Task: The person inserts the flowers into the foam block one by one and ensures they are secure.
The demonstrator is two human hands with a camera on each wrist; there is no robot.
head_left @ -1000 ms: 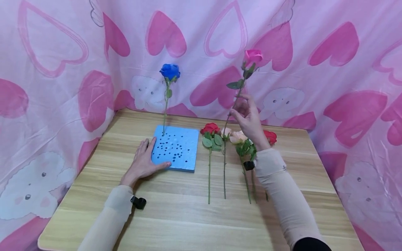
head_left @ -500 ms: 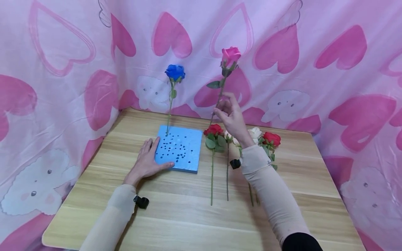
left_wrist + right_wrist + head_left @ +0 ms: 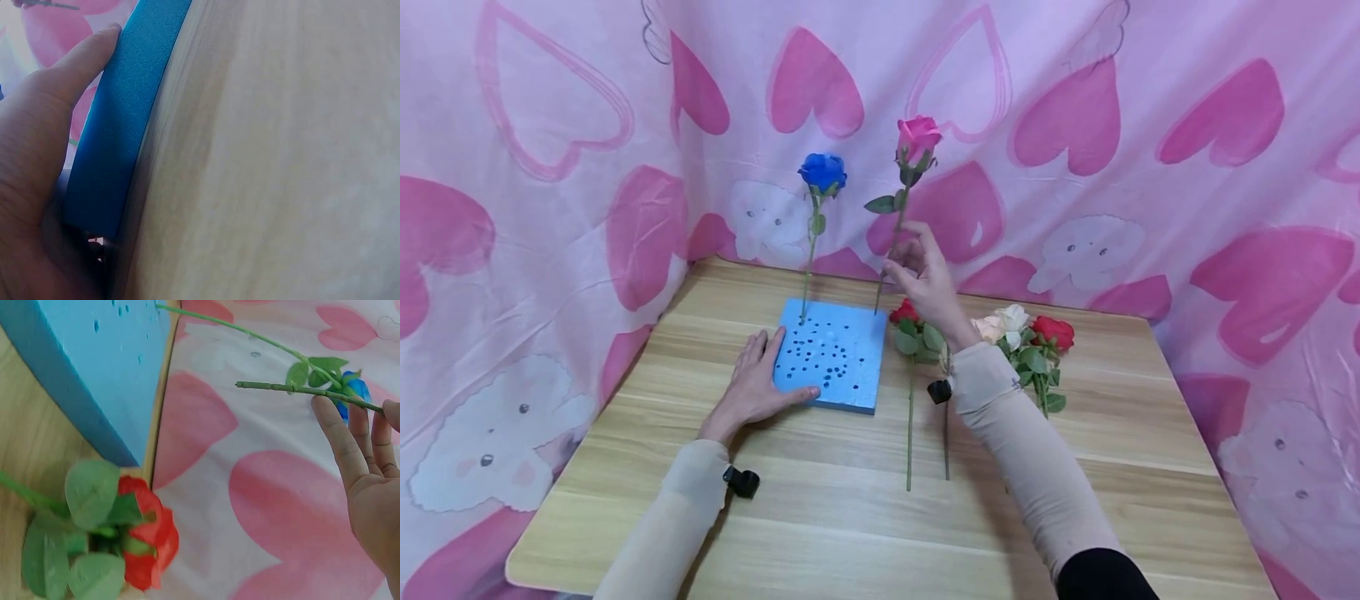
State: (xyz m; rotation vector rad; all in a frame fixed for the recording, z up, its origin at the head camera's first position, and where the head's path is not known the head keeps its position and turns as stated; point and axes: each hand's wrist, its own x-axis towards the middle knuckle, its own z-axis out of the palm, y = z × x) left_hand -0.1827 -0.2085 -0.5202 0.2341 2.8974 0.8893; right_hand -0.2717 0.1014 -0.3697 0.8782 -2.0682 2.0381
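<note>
A square blue foam block (image 3: 842,367) with several holes lies on the wooden table (image 3: 850,517). A blue rose (image 3: 822,172) stands upright in the block's far left corner. My left hand (image 3: 758,377) rests flat on the block's near left corner, its thumb (image 3: 75,62) along the block's blue side (image 3: 119,125). My right hand (image 3: 901,262) pinches the stem of a pink rose (image 3: 917,133) and holds it nearly upright. The stem's lower end hangs at the block's far right corner. In the right wrist view my fingers (image 3: 340,437) hold that stem (image 3: 281,389) beyond the block (image 3: 81,362).
Several loose roses lie right of the block, stems toward me: a red rose (image 3: 904,312) (image 3: 147,531), a cream one (image 3: 1003,321) and another red one (image 3: 1054,332). Pink heart-print cloth (image 3: 1150,167) hangs close behind and beside the table.
My right hand has carried the pink rose leftward from above the loose roses to the block's far right corner. The left hand has stayed on the block.
</note>
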